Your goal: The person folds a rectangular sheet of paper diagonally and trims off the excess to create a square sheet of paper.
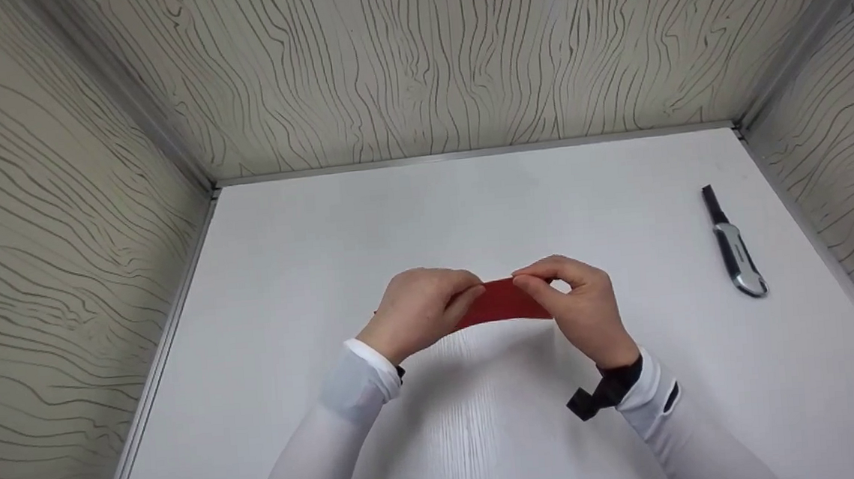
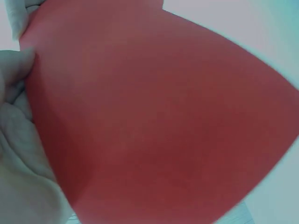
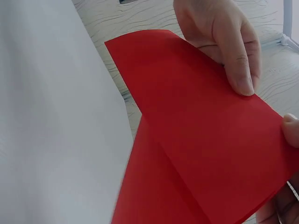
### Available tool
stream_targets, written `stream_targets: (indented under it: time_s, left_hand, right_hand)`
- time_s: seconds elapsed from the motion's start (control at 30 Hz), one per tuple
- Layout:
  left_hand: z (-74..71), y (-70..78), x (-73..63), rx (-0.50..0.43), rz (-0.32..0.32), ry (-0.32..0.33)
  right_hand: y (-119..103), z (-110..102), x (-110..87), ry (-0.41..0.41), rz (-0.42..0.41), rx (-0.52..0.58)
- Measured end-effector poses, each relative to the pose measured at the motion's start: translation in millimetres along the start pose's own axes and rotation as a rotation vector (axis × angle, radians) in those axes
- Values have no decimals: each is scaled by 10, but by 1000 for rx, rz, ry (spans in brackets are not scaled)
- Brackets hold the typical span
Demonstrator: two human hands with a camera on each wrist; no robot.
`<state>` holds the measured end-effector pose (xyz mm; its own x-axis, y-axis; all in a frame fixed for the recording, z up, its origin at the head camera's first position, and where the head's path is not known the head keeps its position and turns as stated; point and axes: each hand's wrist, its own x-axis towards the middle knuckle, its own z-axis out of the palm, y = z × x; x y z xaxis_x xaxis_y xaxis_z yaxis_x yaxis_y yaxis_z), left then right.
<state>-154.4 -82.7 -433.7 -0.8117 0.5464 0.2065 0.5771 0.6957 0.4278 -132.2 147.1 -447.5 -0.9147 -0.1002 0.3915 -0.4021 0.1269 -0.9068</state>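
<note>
Both hands hold a red sheet of paper [image 1: 506, 301] up above the white table, one at each end of its upper edge. My left hand [image 1: 428, 303] pinches it between thumb and fingers. A short distance to the right, my right hand [image 1: 582, 304] pinches the same edge. Seen from the right wrist, the paper [image 3: 196, 116] is bent or folded over, with a second red layer [image 3: 152, 186] hanging below. The left hand's thumb [image 3: 243, 84] presses on the edge there. In the left wrist view the broad sheet [image 2: 154, 112] hides most of the surroundings.
At the table's right side lies a slim tool with a black tip and a grey and black handle [image 1: 740, 259], resembling a utility knife. Wood-patterned panels [image 1: 414, 60] stand along the back and sides of the white table [image 1: 365, 221]. Metal edging [image 1: 466, 155] borders it.
</note>
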Motion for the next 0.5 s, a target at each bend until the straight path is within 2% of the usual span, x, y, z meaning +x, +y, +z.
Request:
stream_targets:
  time_s: [0.13, 0.33, 0.5]
  left_hand:
    - [5, 1, 2, 10, 25, 11]
    - [6, 9, 6, -26, 17, 11]
    - [0, -3, -10, -13, 6, 8]
  right_hand:
    - [5, -16, -5, 2, -2, -2]
    - [58, -37, -8, 23, -29, -15]
    - [101, -71, -11, 48, -15, -29]
